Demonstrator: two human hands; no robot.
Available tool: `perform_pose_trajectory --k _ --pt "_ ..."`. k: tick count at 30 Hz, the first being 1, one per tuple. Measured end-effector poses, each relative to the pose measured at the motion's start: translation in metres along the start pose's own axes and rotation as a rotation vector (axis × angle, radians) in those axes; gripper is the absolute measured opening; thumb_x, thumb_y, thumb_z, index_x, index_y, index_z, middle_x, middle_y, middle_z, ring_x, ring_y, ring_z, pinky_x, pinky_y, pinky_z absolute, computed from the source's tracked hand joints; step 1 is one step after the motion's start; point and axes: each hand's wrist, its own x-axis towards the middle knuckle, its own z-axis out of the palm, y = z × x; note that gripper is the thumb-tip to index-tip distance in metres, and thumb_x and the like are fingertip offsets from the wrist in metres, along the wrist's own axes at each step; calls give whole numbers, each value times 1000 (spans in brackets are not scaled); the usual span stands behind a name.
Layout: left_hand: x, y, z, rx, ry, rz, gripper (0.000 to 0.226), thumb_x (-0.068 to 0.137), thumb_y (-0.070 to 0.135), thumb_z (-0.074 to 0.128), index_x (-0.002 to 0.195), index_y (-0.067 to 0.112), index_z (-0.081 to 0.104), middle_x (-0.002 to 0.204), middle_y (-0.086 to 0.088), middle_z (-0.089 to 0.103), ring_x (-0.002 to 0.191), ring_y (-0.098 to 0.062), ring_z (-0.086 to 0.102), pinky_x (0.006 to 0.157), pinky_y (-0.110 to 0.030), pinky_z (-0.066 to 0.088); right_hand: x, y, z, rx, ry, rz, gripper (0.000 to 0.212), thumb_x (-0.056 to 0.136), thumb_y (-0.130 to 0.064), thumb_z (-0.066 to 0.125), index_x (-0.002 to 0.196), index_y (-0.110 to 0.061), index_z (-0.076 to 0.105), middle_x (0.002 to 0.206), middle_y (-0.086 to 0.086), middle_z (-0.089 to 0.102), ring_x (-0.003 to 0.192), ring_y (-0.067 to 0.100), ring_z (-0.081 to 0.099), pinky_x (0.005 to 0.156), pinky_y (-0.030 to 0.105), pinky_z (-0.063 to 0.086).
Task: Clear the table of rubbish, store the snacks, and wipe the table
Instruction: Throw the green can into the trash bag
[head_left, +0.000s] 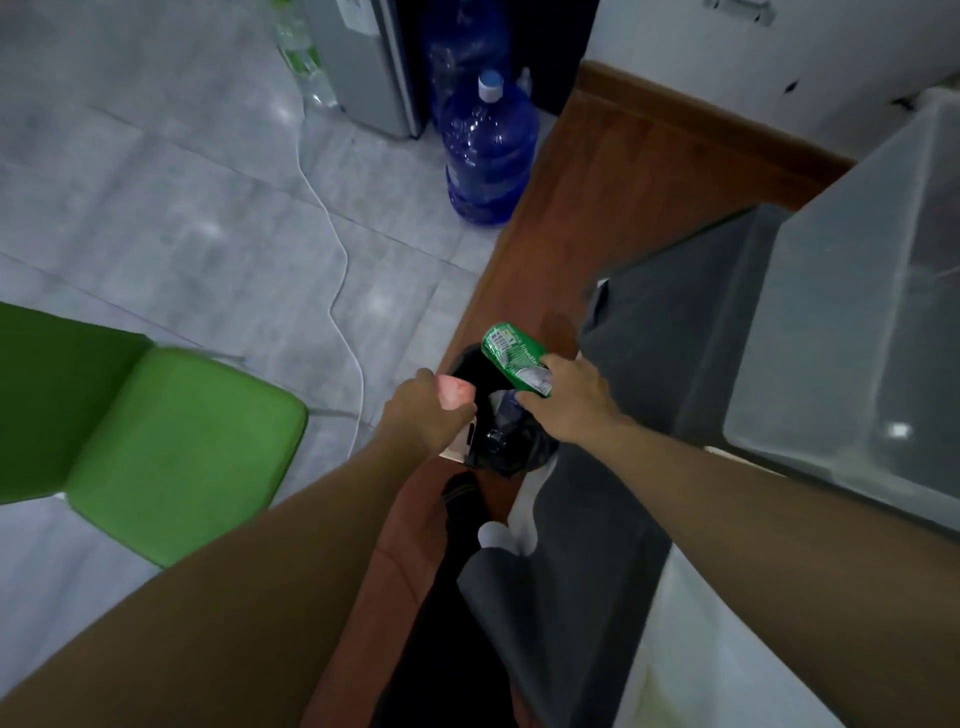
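Note:
A bin lined with a black bag (501, 441) stands on the floor below me, with some rubbish inside, including what looks like a clear bottle. My right hand (574, 397) holds a green can (514, 358) tilted over the bin's mouth. My left hand (431, 408) grips a pink and white carton (457, 402) at the bin's left rim. The table is covered by a dark grey cloth (670, 332) on the right.
A green chair (171, 441) stands at the left. A blue water jug (488, 150) and a white cable (337, 260) are on the grey tiled floor. A translucent plastic box (872, 312) sits on the table at right. Brown wooden flooring runs under the bin.

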Motion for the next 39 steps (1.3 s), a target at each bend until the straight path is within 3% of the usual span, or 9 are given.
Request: perform_pose_trajectory --k 4,12,18,20,23,31,39 --pt "47 -20 29 -19 -55 -21 62 81 49 69 123 6 52 119 -17 61 108 -36 58 84 -38 45 41 5 36 -23 -45 131 58 88 -54 65 131 -17 52 128 17 53 111 35 56 93 42 52" --pt "122 -58 95 23 -181 -5 66 84 52 66 127 5 50 123 -19 60 112 -37 57 90 -39 47 94 37 106 -38 -120 313 57 89 -50 65 134 -18 50 130 17 49 109 35 56 86 38 49" --pt "171 -67 144 -21 -221 -23 66 84 54 67 126 6 49 124 -17 58 111 -36 57 79 -35 42 126 61 146 -28 -144 364 57 87 -47 67 134 -19 50 127 17 50 109 34 56 85 37 51" --pt "184 -66 156 -87 -240 -41 78 83 60 65 135 6 44 131 -16 56 115 -35 55 82 -37 44 135 67 156 -20 -140 355 65 85 -49 68 140 -22 46 129 16 52 113 34 56 89 39 53" --pt "193 -64 167 -99 -282 -60 97 86 66 58 153 5 23 152 -17 38 134 -35 42 102 -43 41 142 72 167 -41 -170 343 79 85 -51 68 150 -26 33 139 16 46 127 37 47 97 44 50" --pt "184 -72 149 62 -317 44 81 97 55 44 156 8 16 157 -18 29 141 -35 35 111 -41 33 136 62 154 -13 -180 259 68 94 -44 57 153 -22 32 145 12 44 133 33 43 104 46 46" --pt "152 -53 100 222 -234 201 71 99 50 39 157 12 20 158 -13 30 144 -31 30 117 -43 28 112 37 113 -18 -128 112 67 98 -52 48 155 -20 30 158 3 35 144 27 33 113 47 37"
